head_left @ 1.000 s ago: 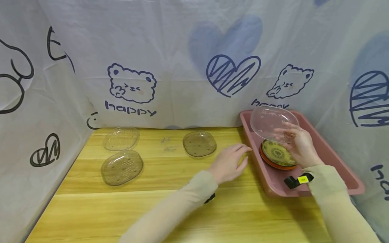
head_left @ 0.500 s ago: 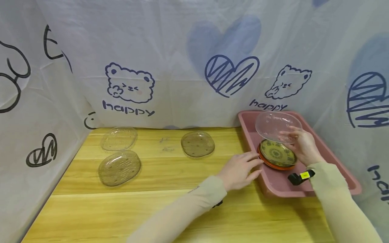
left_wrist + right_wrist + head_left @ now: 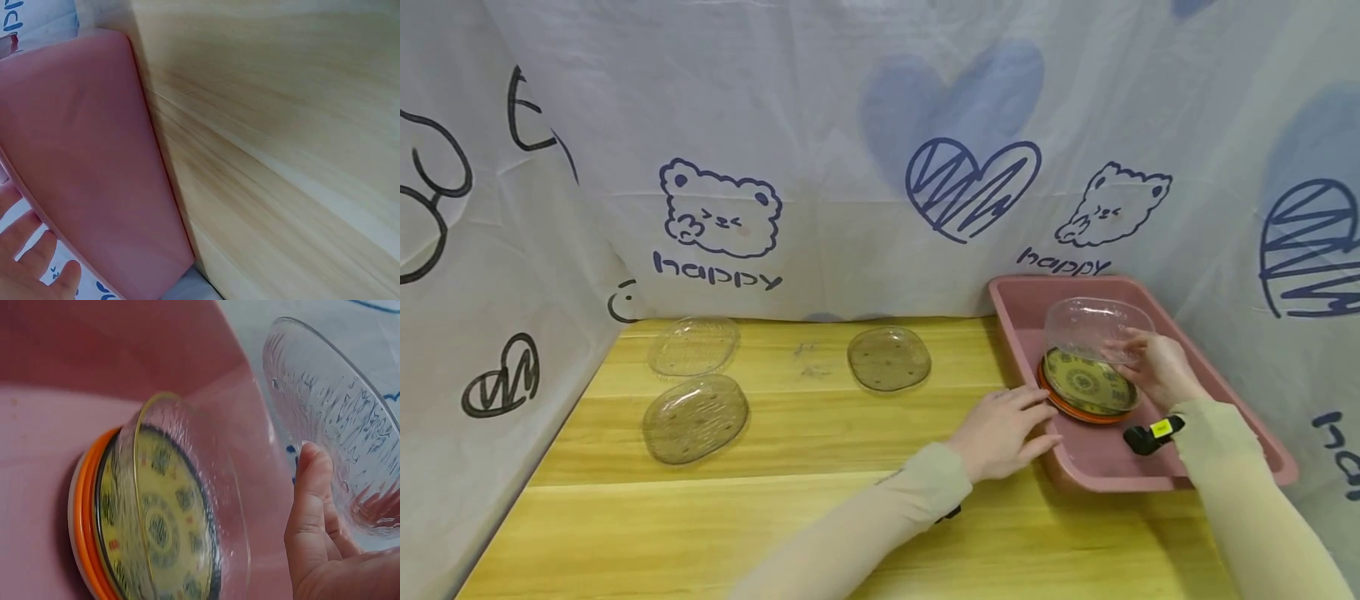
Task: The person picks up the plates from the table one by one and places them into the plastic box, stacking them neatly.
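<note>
My right hand (image 3: 1157, 367) pinches the edge of a clear ripple-textured plate (image 3: 350, 419), tilted above a pink tub (image 3: 1243, 425). Below it in the tub is a stack with orange plates (image 3: 87, 506) and a yellow patterned plate (image 3: 1086, 377). Another clear dish (image 3: 140, 506) lies on the patterned plate in the right wrist view. My left hand (image 3: 1003, 433) is at the tub's near left rim, its fingers loosely extended and holding nothing. In the left wrist view, the left fingers (image 3: 40, 253) show beside that rim.
On the wooden table (image 3: 700, 533), a clear plate (image 3: 692, 346) lies at the back left, with a brownish see-through plate (image 3: 696, 419) in front of it. A similar brownish plate (image 3: 889, 358) lies at the middle back. Printed white cloth (image 3: 842, 167) hangs behind.
My right hand has lowered the clear plate closer to the stack and shifted slightly right. My left hand has moved right and slightly nearer the viewer, to the tub's rim.
</note>
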The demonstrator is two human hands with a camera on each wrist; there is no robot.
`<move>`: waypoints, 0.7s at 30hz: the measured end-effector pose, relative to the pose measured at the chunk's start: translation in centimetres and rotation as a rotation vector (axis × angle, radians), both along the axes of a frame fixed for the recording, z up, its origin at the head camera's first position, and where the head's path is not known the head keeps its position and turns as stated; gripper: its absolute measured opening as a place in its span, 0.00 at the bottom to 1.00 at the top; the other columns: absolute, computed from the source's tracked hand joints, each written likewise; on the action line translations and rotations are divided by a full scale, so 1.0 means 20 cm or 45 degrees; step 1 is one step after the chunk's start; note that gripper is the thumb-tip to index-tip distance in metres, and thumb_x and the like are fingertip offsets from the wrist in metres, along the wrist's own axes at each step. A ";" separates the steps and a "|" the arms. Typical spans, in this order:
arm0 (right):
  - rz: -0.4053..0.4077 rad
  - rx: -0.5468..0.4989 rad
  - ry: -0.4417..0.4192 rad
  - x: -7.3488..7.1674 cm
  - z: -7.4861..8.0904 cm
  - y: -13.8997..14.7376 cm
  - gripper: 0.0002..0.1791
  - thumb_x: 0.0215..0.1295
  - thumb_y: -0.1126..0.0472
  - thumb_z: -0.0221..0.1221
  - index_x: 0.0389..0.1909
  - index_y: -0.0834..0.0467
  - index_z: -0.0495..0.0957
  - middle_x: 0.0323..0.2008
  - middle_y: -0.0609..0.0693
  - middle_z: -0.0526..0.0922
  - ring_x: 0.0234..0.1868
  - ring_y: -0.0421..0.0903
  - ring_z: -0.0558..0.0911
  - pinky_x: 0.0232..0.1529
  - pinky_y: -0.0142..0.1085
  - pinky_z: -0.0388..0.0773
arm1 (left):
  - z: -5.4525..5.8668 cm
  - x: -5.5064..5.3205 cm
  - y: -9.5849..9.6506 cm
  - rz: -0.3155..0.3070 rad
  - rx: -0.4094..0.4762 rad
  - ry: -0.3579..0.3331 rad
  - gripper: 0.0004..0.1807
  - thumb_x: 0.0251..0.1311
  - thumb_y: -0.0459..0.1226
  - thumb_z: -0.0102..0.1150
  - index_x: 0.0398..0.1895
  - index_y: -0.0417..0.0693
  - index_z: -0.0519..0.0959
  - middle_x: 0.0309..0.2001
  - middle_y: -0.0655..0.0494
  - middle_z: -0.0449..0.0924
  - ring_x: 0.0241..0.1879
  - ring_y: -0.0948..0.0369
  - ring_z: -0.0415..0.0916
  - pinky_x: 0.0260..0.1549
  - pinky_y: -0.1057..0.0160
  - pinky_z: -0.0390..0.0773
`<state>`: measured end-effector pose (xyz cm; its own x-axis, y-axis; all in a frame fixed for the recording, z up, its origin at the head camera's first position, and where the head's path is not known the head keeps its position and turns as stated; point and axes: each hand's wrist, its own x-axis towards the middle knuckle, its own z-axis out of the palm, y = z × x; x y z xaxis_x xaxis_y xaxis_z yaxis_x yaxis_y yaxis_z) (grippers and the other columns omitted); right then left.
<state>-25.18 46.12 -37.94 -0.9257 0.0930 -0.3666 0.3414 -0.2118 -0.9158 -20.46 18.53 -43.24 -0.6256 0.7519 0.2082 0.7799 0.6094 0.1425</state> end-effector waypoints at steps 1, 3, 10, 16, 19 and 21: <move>0.002 0.000 -0.003 0.00 -0.01 0.01 0.37 0.78 0.63 0.34 0.80 0.56 0.26 0.29 0.39 0.86 0.33 0.35 0.87 0.37 0.26 0.84 | 0.00 0.00 0.00 0.002 -0.002 -0.008 0.28 0.77 0.60 0.35 0.70 0.63 0.72 0.76 0.62 0.64 0.77 0.62 0.60 0.76 0.58 0.63; 0.014 0.037 -0.006 0.00 -0.02 0.03 0.36 0.78 0.62 0.32 0.80 0.58 0.27 0.28 0.39 0.86 0.32 0.35 0.87 0.37 0.26 0.84 | 0.00 0.01 0.01 0.008 -0.004 -0.013 0.28 0.77 0.60 0.35 0.70 0.63 0.72 0.76 0.62 0.64 0.77 0.62 0.59 0.76 0.58 0.63; 0.089 0.378 -0.033 0.00 -0.05 0.08 0.33 0.79 0.60 0.28 0.79 0.63 0.30 0.25 0.31 0.85 0.30 0.30 0.87 0.27 0.27 0.80 | 0.01 0.01 0.01 0.008 -0.015 0.013 0.27 0.77 0.60 0.37 0.68 0.64 0.73 0.75 0.62 0.66 0.77 0.63 0.59 0.75 0.59 0.64; 0.133 0.468 -0.056 -0.01 -0.08 0.10 0.32 0.80 0.60 0.29 0.79 0.64 0.32 0.24 0.32 0.86 0.30 0.32 0.88 0.32 0.29 0.83 | 0.02 0.01 0.01 -0.002 -0.011 0.027 0.26 0.77 0.59 0.37 0.67 0.62 0.74 0.75 0.61 0.66 0.77 0.62 0.60 0.75 0.59 0.65; 0.167 0.498 -0.065 -0.01 -0.10 0.11 0.32 0.80 0.59 0.29 0.79 0.64 0.33 0.26 0.31 0.86 0.31 0.31 0.88 0.33 0.30 0.83 | 0.02 0.01 0.00 -0.005 -0.007 0.036 0.26 0.77 0.59 0.38 0.67 0.62 0.75 0.75 0.61 0.67 0.76 0.63 0.61 0.74 0.59 0.66; 0.187 0.528 -0.070 -0.01 -0.11 0.12 0.32 0.80 0.59 0.28 0.79 0.65 0.33 0.27 0.31 0.86 0.32 0.31 0.88 0.36 0.30 0.84 | 0.02 0.01 0.00 -0.009 -0.002 0.041 0.26 0.77 0.59 0.39 0.66 0.62 0.75 0.74 0.60 0.68 0.76 0.63 0.61 0.74 0.59 0.67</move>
